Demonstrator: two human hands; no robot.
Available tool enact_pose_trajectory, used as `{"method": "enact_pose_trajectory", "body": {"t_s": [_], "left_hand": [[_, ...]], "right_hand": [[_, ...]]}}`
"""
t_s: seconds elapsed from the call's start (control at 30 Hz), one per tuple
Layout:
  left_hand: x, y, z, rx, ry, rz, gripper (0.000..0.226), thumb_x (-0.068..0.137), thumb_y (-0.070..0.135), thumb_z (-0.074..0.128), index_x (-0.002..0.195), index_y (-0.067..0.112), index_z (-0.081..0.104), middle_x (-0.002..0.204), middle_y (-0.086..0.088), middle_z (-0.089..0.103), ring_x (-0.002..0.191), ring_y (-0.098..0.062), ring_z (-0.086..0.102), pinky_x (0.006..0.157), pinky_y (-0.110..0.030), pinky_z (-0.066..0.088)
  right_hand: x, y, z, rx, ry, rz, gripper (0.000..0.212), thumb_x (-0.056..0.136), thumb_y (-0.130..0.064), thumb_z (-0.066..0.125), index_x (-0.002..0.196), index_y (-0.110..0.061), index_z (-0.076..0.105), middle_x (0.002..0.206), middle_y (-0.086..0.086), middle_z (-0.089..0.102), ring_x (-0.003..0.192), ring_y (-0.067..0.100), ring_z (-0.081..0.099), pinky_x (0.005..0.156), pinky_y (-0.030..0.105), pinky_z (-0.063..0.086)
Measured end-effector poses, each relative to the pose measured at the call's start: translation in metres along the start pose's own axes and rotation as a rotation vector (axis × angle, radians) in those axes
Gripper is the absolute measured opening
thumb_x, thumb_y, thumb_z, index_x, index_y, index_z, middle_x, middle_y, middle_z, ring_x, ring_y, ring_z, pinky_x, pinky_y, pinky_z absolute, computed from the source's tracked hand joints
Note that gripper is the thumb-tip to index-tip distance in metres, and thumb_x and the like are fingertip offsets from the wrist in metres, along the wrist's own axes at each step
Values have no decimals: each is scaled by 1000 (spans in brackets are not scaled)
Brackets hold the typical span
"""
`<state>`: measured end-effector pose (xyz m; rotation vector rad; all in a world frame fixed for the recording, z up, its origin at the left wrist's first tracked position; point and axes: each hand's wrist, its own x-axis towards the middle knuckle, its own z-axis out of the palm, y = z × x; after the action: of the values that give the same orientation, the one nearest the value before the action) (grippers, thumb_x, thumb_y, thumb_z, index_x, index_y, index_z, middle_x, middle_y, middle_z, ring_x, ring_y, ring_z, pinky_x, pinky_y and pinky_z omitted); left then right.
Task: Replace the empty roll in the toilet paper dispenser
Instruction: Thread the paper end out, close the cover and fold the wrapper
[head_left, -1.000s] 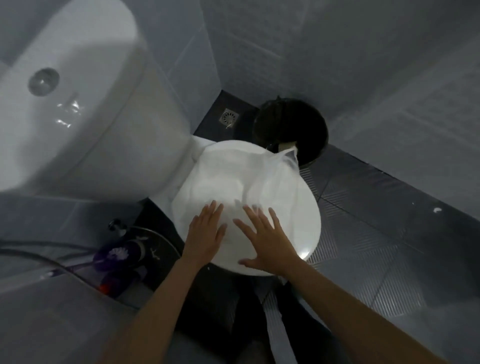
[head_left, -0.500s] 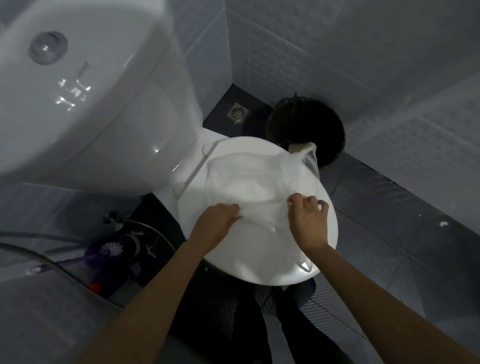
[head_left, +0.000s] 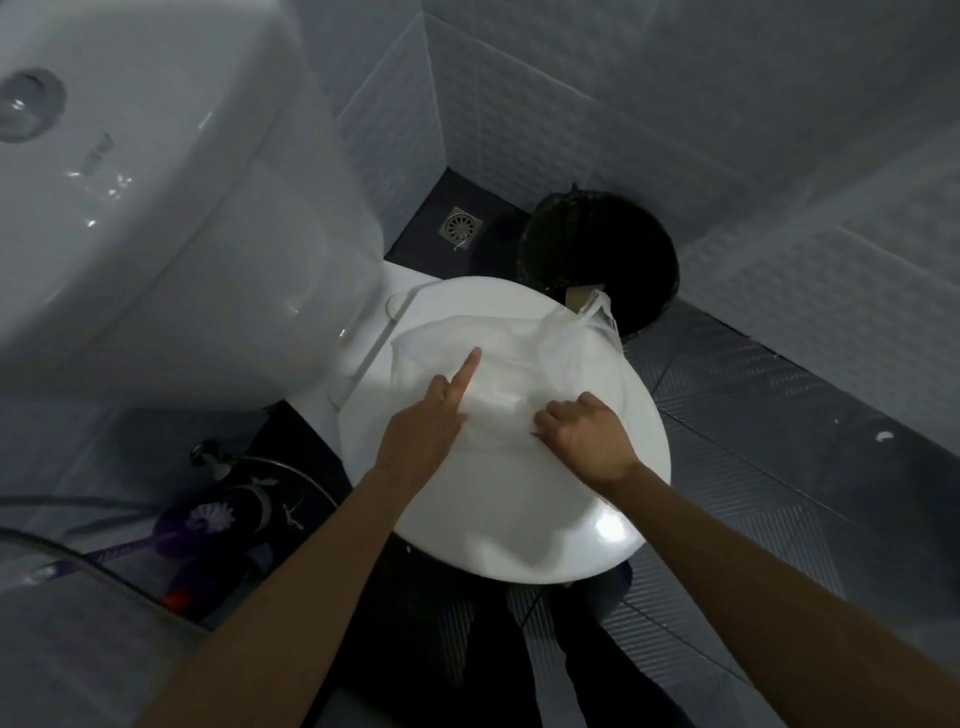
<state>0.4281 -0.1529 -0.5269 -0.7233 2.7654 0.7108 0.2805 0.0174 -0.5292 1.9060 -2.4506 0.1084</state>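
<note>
On the closed toilet lid (head_left: 519, 519) lies one thin white plastic bag (head_left: 519, 358), spread flat, its handle loop (head_left: 597, 312) reaching toward the one black bin (head_left: 613, 249) behind. Two hands work it. One, the left hand (head_left: 431, 421), rests on the bag with its forefinger stretched out and the rest curled in; the right hand (head_left: 587, 436) pinches the bag's near edge. What the bag holds cannot be told. A cardboard tube (head_left: 579, 295) shows in the bin. One floor drain (head_left: 461, 226) sits in the corner.
</note>
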Motion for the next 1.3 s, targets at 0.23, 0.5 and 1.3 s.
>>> {"method": "enact_pose_trajectory", "body": {"t_s": [0.23,0.5,1.3], "left_hand": [[17,-6,-5,364,195,130,45,55,27,90,96,19,72,77,-4,59,52,-20,58,43,-25,44],[31,-9,-11,360,222,250,22,76,22,69,63,16,52,147,-15,44,124,-36,52,95,-46,44],[-5,14,28,76,132,10,49,78,11,65,127,15,59,112,-14,61,89,-35,60,73,-42,51]], "right_hand": [[47,13,-24,26,-299,95,116,58,-43,85,150,-27,16,159,21,-3,136,39,34,107,53,31],[66,29,-13,40,-506,236,92,72,-54,70,143,-11,30,123,11,57,113,30,51,99,43,28],[-20,-4,2,229,-69,1031,85,61,-72,67,121,-13,53,117,10,58,108,32,55,97,53,35]]}}
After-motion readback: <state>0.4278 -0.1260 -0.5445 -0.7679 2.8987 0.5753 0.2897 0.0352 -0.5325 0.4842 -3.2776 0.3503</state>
